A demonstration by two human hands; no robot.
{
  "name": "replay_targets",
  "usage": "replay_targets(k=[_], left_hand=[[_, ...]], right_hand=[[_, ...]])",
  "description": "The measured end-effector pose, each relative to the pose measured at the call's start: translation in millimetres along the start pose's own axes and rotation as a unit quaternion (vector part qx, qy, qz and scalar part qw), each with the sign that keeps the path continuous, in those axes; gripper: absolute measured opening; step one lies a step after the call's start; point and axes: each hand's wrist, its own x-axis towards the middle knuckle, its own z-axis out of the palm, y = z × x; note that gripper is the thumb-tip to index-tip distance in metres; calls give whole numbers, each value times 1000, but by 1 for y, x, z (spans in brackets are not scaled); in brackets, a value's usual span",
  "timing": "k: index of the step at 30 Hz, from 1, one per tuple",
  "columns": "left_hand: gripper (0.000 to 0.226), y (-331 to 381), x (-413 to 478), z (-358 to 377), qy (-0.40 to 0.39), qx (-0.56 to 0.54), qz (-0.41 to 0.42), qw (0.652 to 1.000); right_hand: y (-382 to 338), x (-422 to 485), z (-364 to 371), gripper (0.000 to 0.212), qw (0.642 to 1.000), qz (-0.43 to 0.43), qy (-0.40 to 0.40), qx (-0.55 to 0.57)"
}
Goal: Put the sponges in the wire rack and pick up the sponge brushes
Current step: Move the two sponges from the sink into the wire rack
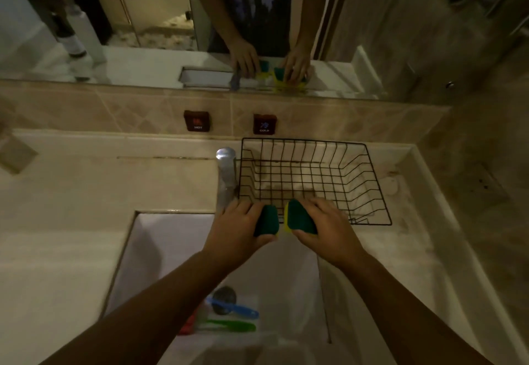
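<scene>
My left hand (239, 226) grips a green and yellow sponge (267, 221), and my right hand (326, 226) grips a second green and yellow sponge (299, 217). Both sponges are held side by side just at the near rim of the black wire rack (357, 175), which stands on the counter behind the sink and holds nothing. Down in the white sink (160, 250) lie the sponge brushes: one with a blue handle (234, 307), one with a green handle (232, 326), and a red one (189, 326) partly hidden under my left forearm.
A chrome faucet (226, 175) stands just left of the rack. The sink drain (224, 297) sits beside the brushes. Hot (198, 120) and cold (264, 124) buttons are on the tiled backsplash below a mirror. A white bottle (78, 47) stands at far left.
</scene>
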Motion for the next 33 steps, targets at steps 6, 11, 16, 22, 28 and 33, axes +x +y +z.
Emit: replay_targets(k=[6,11,16,22,28,33], left_hand=[[71,33,54,2,7,57,22,998],[70,35,93,17,11,73,0,997],[73,23,130,38,-42,84,-46,995],[75,9,165,60,-80,87,-89,989],[74,0,188,78,-103,67,-102,987],[76,-6,196,84,-129,63,-121,982]], right_hand=[[47,30,-11,74,999,-19,19,24],[76,64,-1,74,999,-8,-3,42],[97,97,11,73,999,-17,-26,17],[115,129,29,74,998,-2,-52,41],[125,149,45,63,997,7,-52,65],[124,155,53,60,998,-10,-13,56]])
